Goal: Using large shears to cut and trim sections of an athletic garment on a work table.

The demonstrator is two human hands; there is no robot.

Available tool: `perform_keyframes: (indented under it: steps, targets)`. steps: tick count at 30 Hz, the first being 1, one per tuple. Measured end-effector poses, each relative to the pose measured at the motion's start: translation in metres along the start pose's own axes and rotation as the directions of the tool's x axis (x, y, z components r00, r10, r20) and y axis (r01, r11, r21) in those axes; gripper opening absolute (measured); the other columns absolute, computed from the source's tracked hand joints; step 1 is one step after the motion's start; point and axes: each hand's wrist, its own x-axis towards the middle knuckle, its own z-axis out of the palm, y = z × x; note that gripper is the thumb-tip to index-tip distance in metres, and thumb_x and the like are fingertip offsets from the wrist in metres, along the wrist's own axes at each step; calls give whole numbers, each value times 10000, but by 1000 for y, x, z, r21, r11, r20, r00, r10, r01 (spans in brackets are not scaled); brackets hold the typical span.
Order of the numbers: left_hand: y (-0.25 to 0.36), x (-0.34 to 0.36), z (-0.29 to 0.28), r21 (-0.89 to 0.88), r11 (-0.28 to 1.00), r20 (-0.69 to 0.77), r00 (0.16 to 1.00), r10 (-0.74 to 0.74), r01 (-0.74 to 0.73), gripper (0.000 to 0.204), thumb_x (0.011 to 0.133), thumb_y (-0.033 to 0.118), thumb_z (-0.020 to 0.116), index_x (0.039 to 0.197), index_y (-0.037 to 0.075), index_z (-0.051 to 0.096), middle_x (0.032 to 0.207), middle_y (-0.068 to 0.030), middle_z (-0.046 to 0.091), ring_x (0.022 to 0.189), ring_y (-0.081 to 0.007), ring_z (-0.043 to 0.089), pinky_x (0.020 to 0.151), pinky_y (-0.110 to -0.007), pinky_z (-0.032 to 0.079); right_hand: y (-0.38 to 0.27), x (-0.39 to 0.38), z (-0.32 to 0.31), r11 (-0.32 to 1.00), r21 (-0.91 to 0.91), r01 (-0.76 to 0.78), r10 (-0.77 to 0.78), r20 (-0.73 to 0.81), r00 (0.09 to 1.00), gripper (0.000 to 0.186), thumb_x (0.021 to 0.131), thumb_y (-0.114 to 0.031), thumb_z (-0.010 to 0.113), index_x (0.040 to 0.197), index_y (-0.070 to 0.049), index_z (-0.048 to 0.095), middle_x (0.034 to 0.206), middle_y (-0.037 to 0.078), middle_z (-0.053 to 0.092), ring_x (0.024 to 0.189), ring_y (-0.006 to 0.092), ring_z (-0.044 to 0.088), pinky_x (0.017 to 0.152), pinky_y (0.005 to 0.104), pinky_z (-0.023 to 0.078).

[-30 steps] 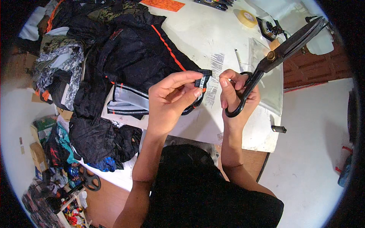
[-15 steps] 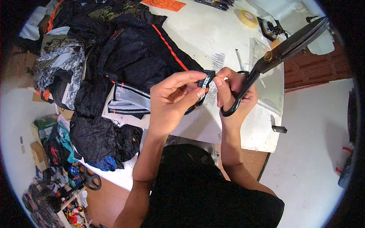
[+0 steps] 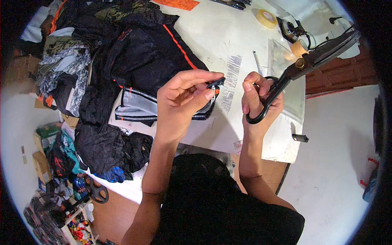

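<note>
My left hand (image 3: pixel 179 104) pinches a small folded end of black printed band (image 3: pixel 213 85), part of a black garment (image 3: pixel 147 57) with orange piping and pale grey lining that lies on the white table (image 3: pixel 241 41). In my right hand (image 3: pixel 259 104) are large black scissors (image 3: pixel 304 61), handles in my curled fingers and blades pointing up to the right. My right thumb and index finger are raised a little way right of the band, apart from it; I cannot tell whether anything tiny is between them.
A pile of garments (image 3: pixel 61 73) fills the left, with dark clothing (image 3: pixel 106 151) lower down. Tape rolls (image 3: pixel 266 18), a pen (image 3: pixel 257 61), a clear sheet (image 3: pixel 286 98) and a small black object (image 3: pixel 300 138) lie on the table's right. An orange piece (image 3: pixel 175 5) lies at the back.
My right hand came toward the band and has moved away to the right with the scissors. My left hand has shifted slightly; the band's end is now folded over.
</note>
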Motion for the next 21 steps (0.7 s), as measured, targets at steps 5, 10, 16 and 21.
perform_keyframes:
  steps: [5,10,16,21]
  targets:
    - [-1,1,0,-38,999,-11,1000,17,-18,282,771,-107,587,1042,-32,566,1060,-141,618,767,-58,521,745,-198,451,-2,-3,-4,1000,-15,-21,22,20,1000,314,710,37,712,700,-63,414,783,154,636,425,34,449,350,163,330]
    - [-1,1,1,-243,967,-60,994,-90,73,281,765,-125,573,1028,-30,550,1013,-109,600,791,-64,519,751,-205,449,4,-10,-1,992,-119,-44,58,115,992,351,663,44,749,677,-56,413,873,174,665,444,21,454,385,159,358]
    - [-4,-5,3,-293,944,-34,985,-167,150,301,771,-112,580,1056,-29,531,915,-59,576,828,-74,526,756,-212,447,12,-8,10,993,-115,-26,39,119,992,325,692,40,733,683,-60,424,790,146,674,448,7,441,390,146,317]
    - [-7,-7,6,-217,952,-85,967,-241,218,290,792,-64,601,1072,-28,536,908,-44,578,808,-77,538,755,-208,439,21,-8,15,994,-82,-66,79,165,983,293,719,27,718,698,-61,439,799,114,669,462,6,441,397,143,306]
